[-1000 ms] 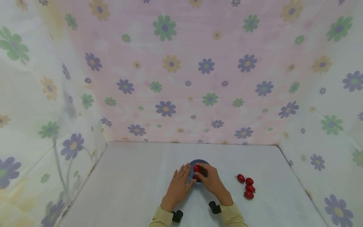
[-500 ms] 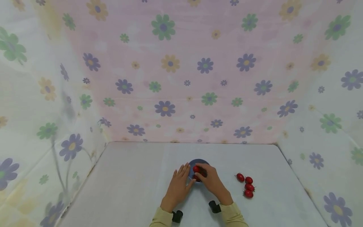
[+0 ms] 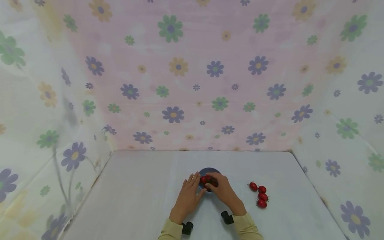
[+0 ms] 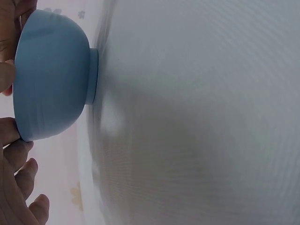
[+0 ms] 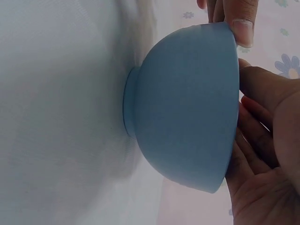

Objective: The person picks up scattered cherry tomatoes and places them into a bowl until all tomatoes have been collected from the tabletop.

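In the head view a blue bowl (image 3: 209, 170) stands on the white table, with several small red fruits (image 3: 204, 180) like cherry tomatoes inside. My left hand (image 3: 187, 198) lies against the bowl's near left side, fingers straight, index and thumb touching the rim. In the left wrist view those fingertips sit right at the edge of the bowl (image 4: 54, 75). My right hand (image 3: 224, 190) reaches over the right rim, its thumb and index apart above the fruits. Its fingers (image 5: 258, 84) show behind the rim in the right wrist view; the bowl wall hides the fruits there.
Several more red cherry tomatoes (image 3: 262, 196), some with green stalk ends, lie grouped to the right of the bowl. A black camera piece (image 3: 187, 228) is on each wrist. A flower-patterned cloth (image 3: 192, 83) walls the table (image 3: 138, 196) at the back and sides.
The cherry tomato between my right thumb and index has slipped lower and to the left in the bowl, and the fingertips have parted slightly. My left hand has stayed put.
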Tool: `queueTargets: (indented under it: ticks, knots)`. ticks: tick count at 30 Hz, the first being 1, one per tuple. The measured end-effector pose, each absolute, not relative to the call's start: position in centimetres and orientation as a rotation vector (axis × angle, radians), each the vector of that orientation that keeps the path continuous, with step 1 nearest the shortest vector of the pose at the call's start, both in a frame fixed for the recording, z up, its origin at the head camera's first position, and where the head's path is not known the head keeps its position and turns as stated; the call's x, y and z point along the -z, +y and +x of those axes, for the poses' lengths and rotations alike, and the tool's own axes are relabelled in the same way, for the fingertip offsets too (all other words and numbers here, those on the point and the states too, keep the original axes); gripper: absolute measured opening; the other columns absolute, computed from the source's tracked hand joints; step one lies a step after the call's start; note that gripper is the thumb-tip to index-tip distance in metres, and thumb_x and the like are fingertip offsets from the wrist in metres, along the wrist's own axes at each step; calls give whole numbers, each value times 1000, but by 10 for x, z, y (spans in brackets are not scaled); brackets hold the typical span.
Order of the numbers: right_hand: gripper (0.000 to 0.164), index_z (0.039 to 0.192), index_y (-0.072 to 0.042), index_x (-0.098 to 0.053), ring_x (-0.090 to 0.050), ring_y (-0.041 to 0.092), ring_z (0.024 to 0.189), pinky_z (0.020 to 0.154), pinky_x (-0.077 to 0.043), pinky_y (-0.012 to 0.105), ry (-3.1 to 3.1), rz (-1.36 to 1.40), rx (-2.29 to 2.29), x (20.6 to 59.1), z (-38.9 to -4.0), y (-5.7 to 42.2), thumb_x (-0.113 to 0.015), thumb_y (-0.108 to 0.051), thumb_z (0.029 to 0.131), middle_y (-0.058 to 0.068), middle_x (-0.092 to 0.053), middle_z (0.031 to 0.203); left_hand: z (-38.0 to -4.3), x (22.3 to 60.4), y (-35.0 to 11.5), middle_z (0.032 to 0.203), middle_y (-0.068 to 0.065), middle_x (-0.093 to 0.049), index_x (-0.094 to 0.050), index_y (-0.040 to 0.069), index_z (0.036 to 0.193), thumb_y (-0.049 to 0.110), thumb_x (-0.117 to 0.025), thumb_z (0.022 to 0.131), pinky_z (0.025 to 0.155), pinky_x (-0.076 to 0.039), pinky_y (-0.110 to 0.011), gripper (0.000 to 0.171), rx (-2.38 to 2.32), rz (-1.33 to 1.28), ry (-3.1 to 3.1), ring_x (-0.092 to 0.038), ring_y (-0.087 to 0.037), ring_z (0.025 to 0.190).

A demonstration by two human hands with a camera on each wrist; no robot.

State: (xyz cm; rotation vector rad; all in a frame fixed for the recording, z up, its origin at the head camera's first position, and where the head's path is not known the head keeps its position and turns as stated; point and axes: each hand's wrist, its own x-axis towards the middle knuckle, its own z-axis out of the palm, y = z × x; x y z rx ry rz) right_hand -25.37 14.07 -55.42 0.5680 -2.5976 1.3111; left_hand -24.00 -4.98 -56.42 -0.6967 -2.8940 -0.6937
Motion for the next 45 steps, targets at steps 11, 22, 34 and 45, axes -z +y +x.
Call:
queueTargets:
  ticks: [11,22,34,45]
  knots:
    - [41,127,2,-67,-67,31,117,99,-54,50,-2554,552,-1325,543,-249,144,-77,-1,87,15,-70,125,-240,564,-49,166,-12,-31,-36,2,157,50,-45,107,119,-31,-59,70,681,-682,-2923,-30,-34,153]
    - [41,126,0,-68,-64,33,123,104,-50,53,-2546,471,-1369,541,-240,145,-78,-2,87,12,-70,127,-241,570,-50,165,-13,-33,-38,1,156,48,-46,107,119,-31,-59,68,655,-690,-2874,-32,-35,152]
    - [41,126,-4,-69,-66,27,118,101,-53,49,-2477,439,-1402,541,-225,151,-79,-3,87,7,-71,124,-239,566,-51,163,-14,-36,-39,0,155,46,-50,106,118,-31,-62,69,694,-712,-2859,-33,-36,151]
    - [39,127,-5,-69,-64,27,123,101,-53,50,-2464,276,-1369,552,-213,174,-78,-6,89,4,-71,127,-242,566,-50,163,-16,-36,-39,-1,155,46,-51,105,118,-30,-63,69,723,-706,-2873,-32,-38,151]
